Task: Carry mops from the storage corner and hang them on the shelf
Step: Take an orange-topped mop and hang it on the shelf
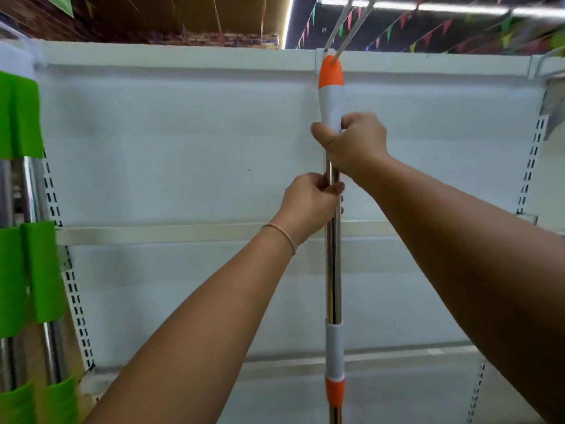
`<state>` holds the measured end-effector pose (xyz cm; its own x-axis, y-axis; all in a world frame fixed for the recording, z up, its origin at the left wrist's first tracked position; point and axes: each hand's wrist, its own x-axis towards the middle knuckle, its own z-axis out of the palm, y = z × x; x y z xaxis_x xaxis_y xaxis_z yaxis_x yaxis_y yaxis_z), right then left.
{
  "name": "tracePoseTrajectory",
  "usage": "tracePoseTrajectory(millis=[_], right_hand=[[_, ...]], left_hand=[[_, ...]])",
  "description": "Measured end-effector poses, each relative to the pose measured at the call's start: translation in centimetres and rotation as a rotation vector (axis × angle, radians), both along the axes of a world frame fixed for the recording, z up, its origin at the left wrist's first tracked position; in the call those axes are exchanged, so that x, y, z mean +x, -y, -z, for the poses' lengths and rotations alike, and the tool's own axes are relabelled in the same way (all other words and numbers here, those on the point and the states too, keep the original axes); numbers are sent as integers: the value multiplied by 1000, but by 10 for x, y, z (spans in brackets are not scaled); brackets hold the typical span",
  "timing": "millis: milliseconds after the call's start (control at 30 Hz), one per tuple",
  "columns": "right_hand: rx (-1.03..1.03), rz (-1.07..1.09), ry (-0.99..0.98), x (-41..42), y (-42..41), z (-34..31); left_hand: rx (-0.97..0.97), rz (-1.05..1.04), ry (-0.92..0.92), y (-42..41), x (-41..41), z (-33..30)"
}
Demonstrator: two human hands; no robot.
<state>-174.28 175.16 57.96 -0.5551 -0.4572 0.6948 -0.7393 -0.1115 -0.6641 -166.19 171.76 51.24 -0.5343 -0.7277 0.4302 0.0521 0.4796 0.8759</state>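
The upright chrome mop pole with orange-tipped white grip [333,264] is clasped by curled fingers of right hand [354,142] and left hand [312,203], apparently steadied for hooking onto the white metal shelf [183,56]

The mop pole [333,270] stands upright against the shelf's back panel [183,142], splitting the bay. Bare panel lies open on both sides. Hanging green-sleeved mops [27,270] crowd the shelf's left edge; a hook [348,29] juts out at the top rail.
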Motion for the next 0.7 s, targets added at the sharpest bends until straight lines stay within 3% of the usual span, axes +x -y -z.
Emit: tracePoseTrajectory(millis=[200, 467, 700], right_hand=[[48, 32, 10, -2, 8, -4], [62, -41, 42, -4, 4, -2], [38, -146, 128, -5, 4, 16]], left_hand=[[6, -2, 32, 9, -2, -1], [195, 36, 3, 2, 6, 2], [170, -100, 42, -16, 5, 4]])
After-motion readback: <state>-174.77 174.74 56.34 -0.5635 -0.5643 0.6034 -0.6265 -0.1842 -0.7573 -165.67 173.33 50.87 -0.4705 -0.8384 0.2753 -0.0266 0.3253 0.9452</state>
